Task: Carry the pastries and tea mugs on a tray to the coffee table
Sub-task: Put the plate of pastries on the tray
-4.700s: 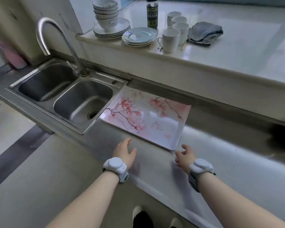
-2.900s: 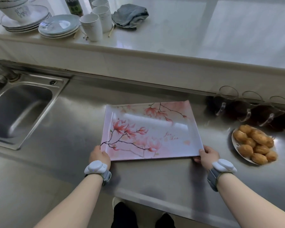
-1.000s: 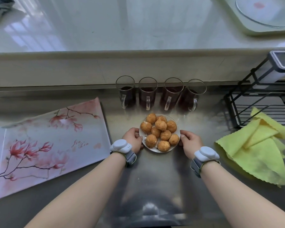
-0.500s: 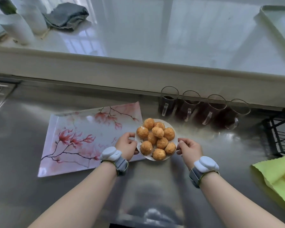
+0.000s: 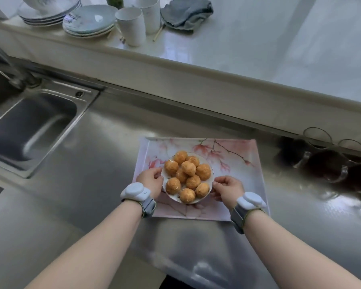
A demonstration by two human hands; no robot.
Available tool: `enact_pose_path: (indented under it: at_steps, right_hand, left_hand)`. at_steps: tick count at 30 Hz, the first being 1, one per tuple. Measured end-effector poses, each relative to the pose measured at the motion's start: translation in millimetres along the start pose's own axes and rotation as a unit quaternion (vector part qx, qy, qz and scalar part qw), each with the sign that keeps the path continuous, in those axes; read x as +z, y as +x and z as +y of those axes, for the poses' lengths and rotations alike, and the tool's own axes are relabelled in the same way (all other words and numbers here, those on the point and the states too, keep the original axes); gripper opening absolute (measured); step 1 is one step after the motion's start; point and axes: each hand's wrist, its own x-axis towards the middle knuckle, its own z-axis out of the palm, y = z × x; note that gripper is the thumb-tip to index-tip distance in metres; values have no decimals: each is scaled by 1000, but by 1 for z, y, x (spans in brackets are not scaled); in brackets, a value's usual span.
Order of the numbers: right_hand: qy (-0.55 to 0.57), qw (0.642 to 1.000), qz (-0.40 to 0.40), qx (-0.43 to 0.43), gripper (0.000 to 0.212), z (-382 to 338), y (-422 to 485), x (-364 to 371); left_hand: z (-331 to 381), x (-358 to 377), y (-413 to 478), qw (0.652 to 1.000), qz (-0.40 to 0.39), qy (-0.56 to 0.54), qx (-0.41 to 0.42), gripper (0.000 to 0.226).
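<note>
The pastries (image 5: 187, 176) are over the tray (image 5: 241, 185) now! Half a second ago their plate (image 5: 188, 202) hung at the tray's right edge, and here it is inside the rim, left of centre. The left hand (image 5: 151, 180) grips the plate's rim at 9 o'clock, fingers curled on the edge. The right hand (image 5: 227, 187) pinches it at 4 o'clock. With both hands on it, I cannot tell whether the plate is down on the tray or a shade above it. Nothing has rolled, and the pile keeps its heap. I'd call that first load all but done.

The tray lies flat on the worktop (image 5: 88, 184), its right half bare, so there is room for what comes next. That waits out at 3 o'clock: the mugs (image 5: 321, 163), dark tea inside, stand against the back wall, apart from the tray and untouched. They look well filled, so they will want level carrying, likely one at a time. Away at 9 o'clock is the sink (image 5: 29, 130), out of play.
</note>
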Motion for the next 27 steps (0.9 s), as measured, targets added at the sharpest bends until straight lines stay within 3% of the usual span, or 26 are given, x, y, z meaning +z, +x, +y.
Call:
enact_pose_path:
  at_steps: [7,12,21,27]
  right_hand:
    - [-48,998,8,28,6,-1,17,44]
    - [-54,998,21,26,8,-2,21,55]
    - [-57,998,14,14,5,-1,21,68]
    - [-154,986,27,-53,24,-8,14,60]
  left_hand:
    - [-26,-20,19,1000,15,6,-20,31]
    - [-22,-25,21,998,41,43,17,30]
    - [-9,-38,14,994,39,100,2,19]
    - [4,-44,18,996,59,67,27,36]
